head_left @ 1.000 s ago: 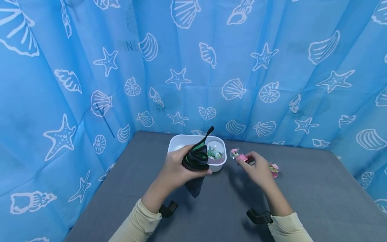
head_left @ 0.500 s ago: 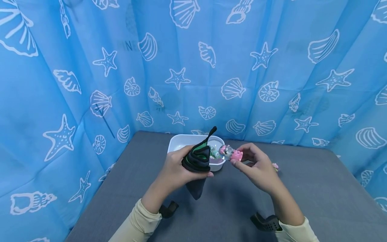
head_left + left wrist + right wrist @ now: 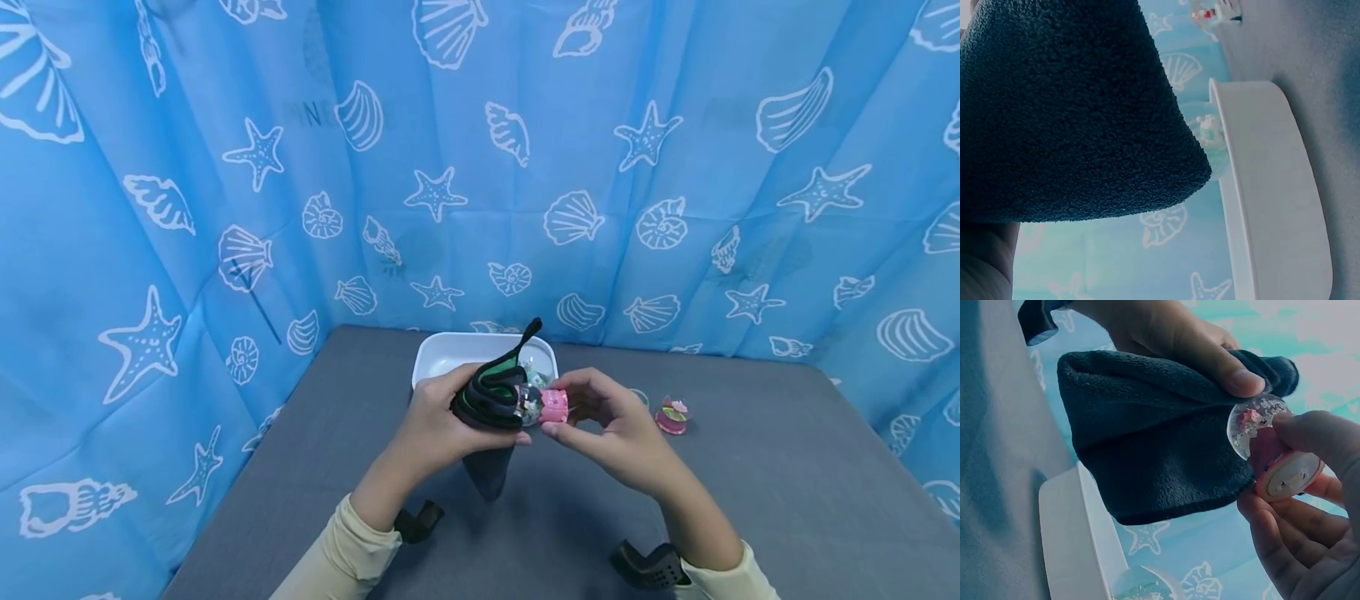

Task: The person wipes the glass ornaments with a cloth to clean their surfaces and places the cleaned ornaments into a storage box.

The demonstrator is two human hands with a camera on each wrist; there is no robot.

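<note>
My left hand (image 3: pixel 438 425) grips a dark folded towel (image 3: pixel 487 467) whose folds show green at the top; one corner hangs down. My right hand (image 3: pixel 618 433) pinches a small snow globe (image 3: pixel 553 406) by its pink base. Its clear dome points left and touches the towel's folds. In the right wrist view the snow globe (image 3: pixel 1266 447) shows white flakes and a pink figure inside, with its pale underside turned toward the camera. The left thumb lies on the towel right beside the dome. In the left wrist view the towel (image 3: pixel 1072 112) hides most of the left hand (image 3: pixel 988 262).
Behind the towel stands a white tub (image 3: pixel 435 354); a snow globe with green inside (image 3: pixel 536 375) sits in its right part. Another pink-based snow globe (image 3: pixel 671 417) stands on the grey tabletop (image 3: pixel 765 467) at the right. A blue shell-print curtain (image 3: pixel 480 183) hangs behind.
The right hand has carried the snow globe left from beside the tub until its dome meets the towel. The left hand keeps holding the towel almost in place.
</note>
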